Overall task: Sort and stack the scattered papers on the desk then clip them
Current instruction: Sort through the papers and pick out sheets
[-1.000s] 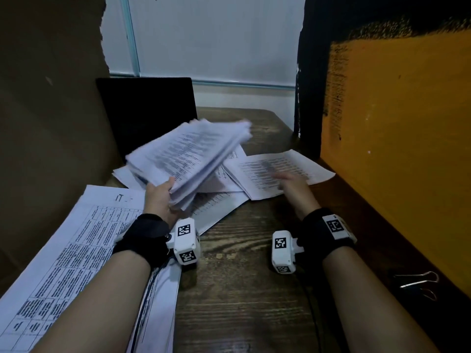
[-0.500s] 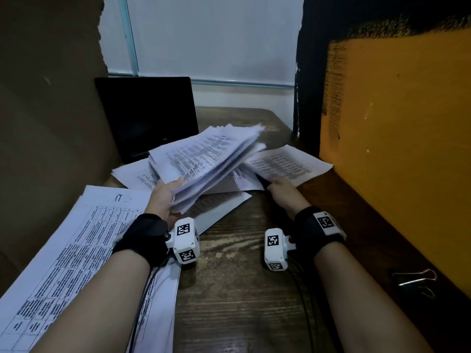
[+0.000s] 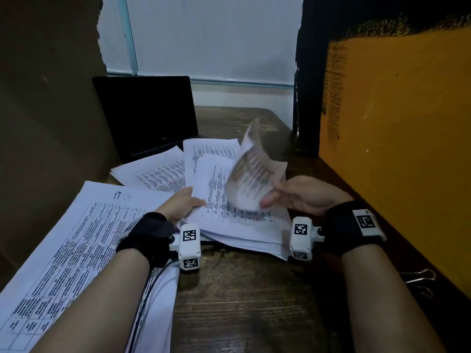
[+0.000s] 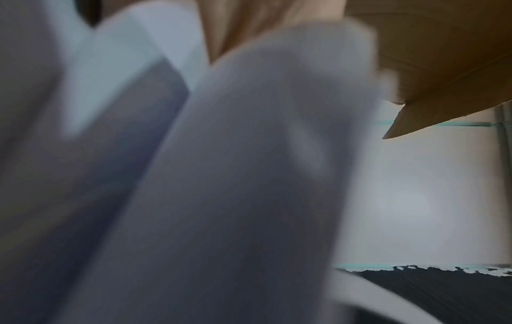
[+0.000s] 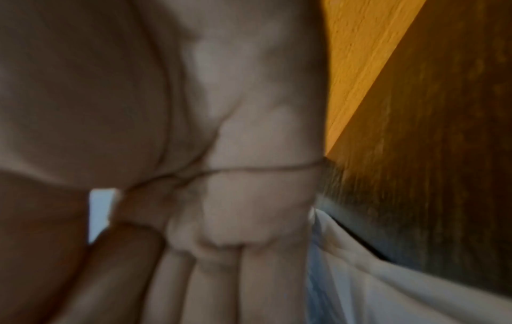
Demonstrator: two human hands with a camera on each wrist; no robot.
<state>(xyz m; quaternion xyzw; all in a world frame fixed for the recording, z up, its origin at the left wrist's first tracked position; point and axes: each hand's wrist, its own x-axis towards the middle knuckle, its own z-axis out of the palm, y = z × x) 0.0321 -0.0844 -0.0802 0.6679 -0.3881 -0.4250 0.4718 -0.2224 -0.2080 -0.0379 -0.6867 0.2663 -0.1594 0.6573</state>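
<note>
We are gripping the stack of papers (image 3: 237, 212) at frame centre with the left hand (image 3: 178, 206), thumb on its left edge, while the right hand (image 3: 300, 194) is pinching a curling loose sheet (image 3: 254, 171) above it. Paper is light, limp and slippery; we are judging edges the best hold. The binder clip (image 3: 420, 278) is lying on the counter (image 3: 242, 301) at lower right.

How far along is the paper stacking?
Partly done. The left hand holds a stack of gathered sheets. The right hand pinches a loose sheet above it. Left: the sheets by the laptop, the large sheets, and clipping; the binder clip lies untouched.
</note>
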